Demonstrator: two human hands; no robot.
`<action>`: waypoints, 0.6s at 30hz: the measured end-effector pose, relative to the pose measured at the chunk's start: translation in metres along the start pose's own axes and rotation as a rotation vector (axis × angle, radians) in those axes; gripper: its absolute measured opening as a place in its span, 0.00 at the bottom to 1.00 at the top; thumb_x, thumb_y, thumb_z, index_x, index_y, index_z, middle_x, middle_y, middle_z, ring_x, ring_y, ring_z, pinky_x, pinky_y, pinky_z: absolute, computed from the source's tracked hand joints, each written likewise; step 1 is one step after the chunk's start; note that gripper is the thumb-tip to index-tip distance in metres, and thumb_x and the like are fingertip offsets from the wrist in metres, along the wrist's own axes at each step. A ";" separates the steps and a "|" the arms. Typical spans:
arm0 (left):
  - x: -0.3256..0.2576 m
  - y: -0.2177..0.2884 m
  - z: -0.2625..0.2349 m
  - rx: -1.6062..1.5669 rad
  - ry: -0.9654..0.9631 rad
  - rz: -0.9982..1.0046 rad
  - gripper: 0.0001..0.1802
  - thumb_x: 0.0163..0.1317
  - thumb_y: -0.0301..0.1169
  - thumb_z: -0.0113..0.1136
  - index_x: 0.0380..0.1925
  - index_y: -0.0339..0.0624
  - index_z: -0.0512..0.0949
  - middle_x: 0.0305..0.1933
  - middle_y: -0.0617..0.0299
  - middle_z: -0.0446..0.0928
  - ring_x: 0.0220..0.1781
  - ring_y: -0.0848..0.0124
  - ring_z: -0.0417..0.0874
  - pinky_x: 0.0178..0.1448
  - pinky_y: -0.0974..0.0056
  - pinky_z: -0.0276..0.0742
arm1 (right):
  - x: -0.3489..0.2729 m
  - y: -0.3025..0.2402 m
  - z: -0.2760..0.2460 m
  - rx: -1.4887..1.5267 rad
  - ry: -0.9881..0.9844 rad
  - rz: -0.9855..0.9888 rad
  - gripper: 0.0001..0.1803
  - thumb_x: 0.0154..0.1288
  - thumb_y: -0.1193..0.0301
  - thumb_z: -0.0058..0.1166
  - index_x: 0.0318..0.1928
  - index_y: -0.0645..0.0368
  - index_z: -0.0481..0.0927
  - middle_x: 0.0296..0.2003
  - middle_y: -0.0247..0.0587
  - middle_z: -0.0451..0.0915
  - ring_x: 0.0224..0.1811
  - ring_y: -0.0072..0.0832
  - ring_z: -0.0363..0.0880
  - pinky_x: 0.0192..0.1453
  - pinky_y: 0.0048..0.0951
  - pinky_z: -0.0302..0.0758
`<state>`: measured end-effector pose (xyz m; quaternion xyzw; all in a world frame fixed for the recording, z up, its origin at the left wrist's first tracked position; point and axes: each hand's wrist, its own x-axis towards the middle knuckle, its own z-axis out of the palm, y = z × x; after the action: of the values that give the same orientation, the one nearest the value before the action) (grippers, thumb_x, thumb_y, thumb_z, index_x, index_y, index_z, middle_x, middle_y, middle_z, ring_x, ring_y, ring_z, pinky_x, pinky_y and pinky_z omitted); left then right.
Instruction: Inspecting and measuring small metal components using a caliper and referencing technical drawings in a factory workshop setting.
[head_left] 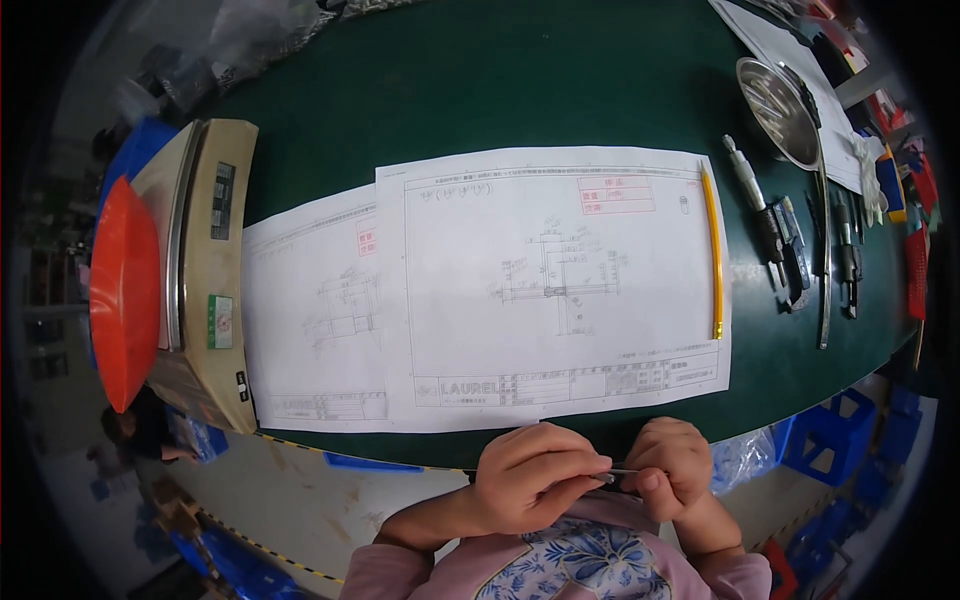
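Green table (pixel 450 90), slim part (pixel 625 471), probably metal, held between both hands (pixel 535 478)

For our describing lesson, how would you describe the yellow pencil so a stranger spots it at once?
On the green table, find the topmost drawing sheet, beyond the person's right hand. The pencil lies along its right edge. Unlike the grey and black tools farther right, it is bright yellow and rests on paper.

The fingers (pixel 568 466) hide part of a slim metal piece (pixel 624 471), and small print on the drawing (pixel 470 240) is unreadable
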<state>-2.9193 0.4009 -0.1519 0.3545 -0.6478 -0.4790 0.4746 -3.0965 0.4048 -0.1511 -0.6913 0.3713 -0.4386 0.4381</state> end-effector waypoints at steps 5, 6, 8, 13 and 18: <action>0.002 -0.003 -0.003 0.039 -0.012 0.031 0.12 0.39 0.17 0.61 0.28 0.37 0.77 0.27 0.58 0.74 0.22 0.73 0.74 0.21 0.75 0.66 | 0.005 -0.001 0.003 -0.015 0.010 0.021 0.09 0.49 0.71 0.48 0.17 0.58 0.69 0.14 0.35 0.70 0.12 0.29 0.66 0.16 0.25 0.59; 0.002 -0.004 -0.003 0.034 -0.017 0.032 0.12 0.39 0.17 0.61 0.28 0.37 0.77 0.27 0.58 0.74 0.22 0.73 0.74 0.21 0.75 0.66 | 0.005 0.000 0.002 -0.021 0.016 0.024 0.09 0.49 0.71 0.48 0.17 0.58 0.69 0.14 0.35 0.70 0.12 0.29 0.66 0.16 0.25 0.59; 0.001 -0.004 -0.003 0.019 0.001 0.015 0.12 0.39 0.17 0.61 0.28 0.37 0.77 0.27 0.58 0.74 0.21 0.74 0.74 0.20 0.76 0.65 | 0.006 0.002 0.001 -0.055 -0.034 -0.008 0.08 0.48 0.72 0.49 0.17 0.58 0.69 0.14 0.35 0.70 0.12 0.29 0.66 0.16 0.26 0.59; 0.001 -0.004 -0.003 0.007 0.007 0.012 0.11 0.41 0.17 0.60 0.28 0.36 0.77 0.27 0.57 0.74 0.21 0.75 0.73 0.20 0.76 0.65 | 0.005 0.002 0.000 -0.075 -0.054 -0.020 0.08 0.48 0.71 0.49 0.17 0.58 0.69 0.13 0.35 0.69 0.12 0.29 0.65 0.15 0.27 0.58; -0.001 0.000 -0.003 0.007 -0.004 -0.056 0.14 0.39 0.19 0.62 0.30 0.40 0.77 0.27 0.61 0.74 0.22 0.72 0.74 0.23 0.73 0.67 | 0.005 0.003 0.002 -0.045 -0.046 -0.035 0.09 0.49 0.69 0.46 0.17 0.59 0.69 0.13 0.35 0.68 0.11 0.29 0.65 0.15 0.28 0.58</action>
<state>-2.9160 0.4006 -0.1522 0.3732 -0.6401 -0.4905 0.4587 -3.0938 0.3998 -0.1529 -0.7173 0.3589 -0.4215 0.4231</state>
